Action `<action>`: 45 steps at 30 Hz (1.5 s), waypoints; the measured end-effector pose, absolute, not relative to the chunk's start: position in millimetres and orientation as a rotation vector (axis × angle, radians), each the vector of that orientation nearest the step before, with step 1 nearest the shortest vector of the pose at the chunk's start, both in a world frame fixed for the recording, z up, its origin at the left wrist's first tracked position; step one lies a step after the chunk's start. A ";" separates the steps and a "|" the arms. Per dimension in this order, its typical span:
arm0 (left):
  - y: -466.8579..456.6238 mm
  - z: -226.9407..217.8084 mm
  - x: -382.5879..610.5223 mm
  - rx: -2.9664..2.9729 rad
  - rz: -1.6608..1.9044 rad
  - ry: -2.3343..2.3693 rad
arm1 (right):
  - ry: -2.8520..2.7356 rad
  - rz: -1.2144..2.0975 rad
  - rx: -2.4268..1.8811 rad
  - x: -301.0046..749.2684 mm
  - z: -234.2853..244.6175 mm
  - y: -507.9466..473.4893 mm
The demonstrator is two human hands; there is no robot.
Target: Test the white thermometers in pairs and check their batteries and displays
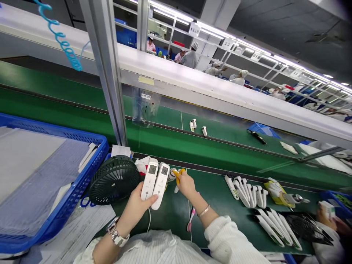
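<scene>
Two white handheld thermometers, a left one (150,179) and a right one (161,185), are side by side in my left hand (140,205). Both have small grey screens facing me, with characters on them. My right hand (187,185) closes its fingers on a yellow object (180,172), whose kind I cannot make out. Touching or just beside that object is a small round silvery and white item (172,174). A pink and white brush-like tool (190,220) lies on the green worktop below my right wrist.
A dark green fan (115,179) stands left of my hands, by a blue basket (103,154) with sheets and white parts. Rows of white thermometers (249,192) lie to the right. At far right is another person's hand (326,216). A metal post (106,73) rises ahead.
</scene>
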State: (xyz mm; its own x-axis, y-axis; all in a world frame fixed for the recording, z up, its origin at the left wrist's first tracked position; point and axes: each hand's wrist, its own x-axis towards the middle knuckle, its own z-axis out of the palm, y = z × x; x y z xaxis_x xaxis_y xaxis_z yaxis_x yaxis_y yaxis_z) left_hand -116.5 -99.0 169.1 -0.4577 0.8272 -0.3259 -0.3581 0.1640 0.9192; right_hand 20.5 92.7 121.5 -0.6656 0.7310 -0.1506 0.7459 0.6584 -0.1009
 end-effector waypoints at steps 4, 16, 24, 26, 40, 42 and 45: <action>-103.7 177.9 -117.4 0.531 1.517 1.456 | 2.899 -0.322 1.160 24.3 151.2 79.1; -111.6 201.7 -113.4 0.585 1.469 1.459 | 3.585 -0.498 0.434 27.4 226.1 22.9; -111.1 203.2 -108.9 0.595 1.422 1.459 | 3.546 -0.399 0.390 30.4 227.4 23.5; -111.1 203.0 -108.6 0.591 1.429 1.474 | 3.541 -0.401 0.395 29.9 228.4 22.8; -110.8 207.3 -109.1 0.662 1.394 1.494 | 3.511 -0.479 0.399 42.4 232.9 17.5; -111.4 207.7 -108.2 0.679 1.388 1.495 | 3.527 -0.488 0.402 43.7 232.2 16.7; -111.4 208.6 -106.2 0.687 1.379 1.475 | 3.549 -0.504 0.432 43.2 233.1 16.1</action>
State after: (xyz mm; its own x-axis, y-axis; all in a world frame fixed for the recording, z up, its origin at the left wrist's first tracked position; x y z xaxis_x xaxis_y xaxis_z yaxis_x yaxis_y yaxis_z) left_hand -106.2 -111.4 208.6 -0.3740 0.8884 -0.2664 -0.2055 0.2007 0.9579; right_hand 43.2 16.1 233.1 -0.8648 0.2856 0.4129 0.1593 0.9361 -0.3137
